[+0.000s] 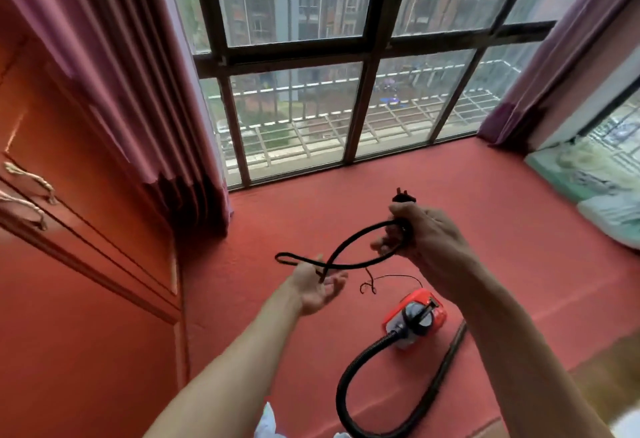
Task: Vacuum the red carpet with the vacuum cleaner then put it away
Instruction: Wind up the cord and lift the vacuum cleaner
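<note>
- Cabinet doors (69,229), red-orange, line the left edge; 2 pale handles (26,191) show on them.
- Left curtain (114,91), mauve, hangs beside the barred window (311,91).
- Left hand (318,287): palm up, fingers loosely spread and not clenched; the black power cord (349,252) lies across it.
- The cord forms 1 loop in the air between the 2 hands.
- Right hand (427,233): fingers curled round the gathered cord, grasping it; the plug (403,196) stands up above the fist.
- Vacuum cleaner (415,316), a small red canister, sits on the red carpet (485,188) below the right hand, near the carpet's front edge.
- Its black ribbed hose (356,378) curves toward the viewer; a dark wand (446,365) lies just right of the canister.
- Right curtain (554,56) and pale bedding (595,177) occupy the right edge.
</note>
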Tool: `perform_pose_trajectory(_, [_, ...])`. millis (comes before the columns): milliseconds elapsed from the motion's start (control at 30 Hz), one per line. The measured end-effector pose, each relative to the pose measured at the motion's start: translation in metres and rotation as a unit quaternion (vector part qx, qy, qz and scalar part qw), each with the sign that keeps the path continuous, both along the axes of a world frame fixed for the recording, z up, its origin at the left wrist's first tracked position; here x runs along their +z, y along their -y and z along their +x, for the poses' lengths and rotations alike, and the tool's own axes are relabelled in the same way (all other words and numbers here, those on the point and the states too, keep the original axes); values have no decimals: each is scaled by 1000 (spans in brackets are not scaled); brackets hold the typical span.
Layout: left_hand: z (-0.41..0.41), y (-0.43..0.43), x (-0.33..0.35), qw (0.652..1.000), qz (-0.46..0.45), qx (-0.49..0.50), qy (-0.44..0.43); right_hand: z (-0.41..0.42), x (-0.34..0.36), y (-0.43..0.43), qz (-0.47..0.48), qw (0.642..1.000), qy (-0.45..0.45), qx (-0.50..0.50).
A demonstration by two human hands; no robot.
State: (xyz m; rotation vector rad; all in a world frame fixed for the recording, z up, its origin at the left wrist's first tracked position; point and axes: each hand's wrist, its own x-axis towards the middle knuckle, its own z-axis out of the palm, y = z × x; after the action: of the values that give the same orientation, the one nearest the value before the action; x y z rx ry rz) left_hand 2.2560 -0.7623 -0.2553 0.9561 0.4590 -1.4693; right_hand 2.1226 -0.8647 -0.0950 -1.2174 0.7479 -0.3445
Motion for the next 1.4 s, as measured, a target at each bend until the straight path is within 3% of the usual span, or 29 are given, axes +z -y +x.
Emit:
perform_pose_trajectory(100, [-21, 42, 14, 991, -93, -49, -82, 6, 11, -9, 17, 998, 30, -59])
perform_pose_trajectory(167, [-22, 65, 21, 984, -122, -2, -132, 4, 16, -11, 32, 992, 42, -114])
perform_pose_trajectory(267, [-7, 90, 24, 970, -117, 116, -176, -9, 19, -11, 58, 979, 76, -179])
perform_pose_trajectory(333, [8, 99, 21, 973, -71, 142, -165, -25, 17, -8, 54, 968, 87, -229])
perform_pose_trajectory(467, [26, 94, 20, 999, 2, 43, -29, -50, -8, 5, 26, 933, 73, -352])
perform_pose_trajectory(567, [31, 89, 13, 992, 25, -77, 98, -56, -41, 20, -8, 896, 4, -444])
perform_pose_trajectory(767, [51, 96, 22, 933, 13, -199, 300, -43, -117, 60, -70, 824, -213, -521])
perform_pose_trajectory(867, [73, 101, 41, 882, -16, -263, 390, -19, -149, 88, -20, 826, -283, -487])
perform_pose_trajectory(1000, [105, 110, 75, 800, -37, -350, 487, 37, -196, 133, 190, 860, -195, -431])
perform_pose_trajectory(1100, [135, 121, 99, 749, -14, -368, 550, 93, -203, 157, 287, 886, -97, -352])
perform_pose_trajectory(1267, [184, 130, 117, 665, 4, -418, 619, 161, -182, 195, 383, 848, 110, -349])
perform_pose_trajectory(1333, [193, 133, 116, 676, 3, -395, 622, 178, -176, 214, 389, 833, 149, -365])
perform_pose_trajectory(1400, [204, 140, 108, 710, 5, -332, 621, 190, -174, 229, 376, 822, 140, -403])
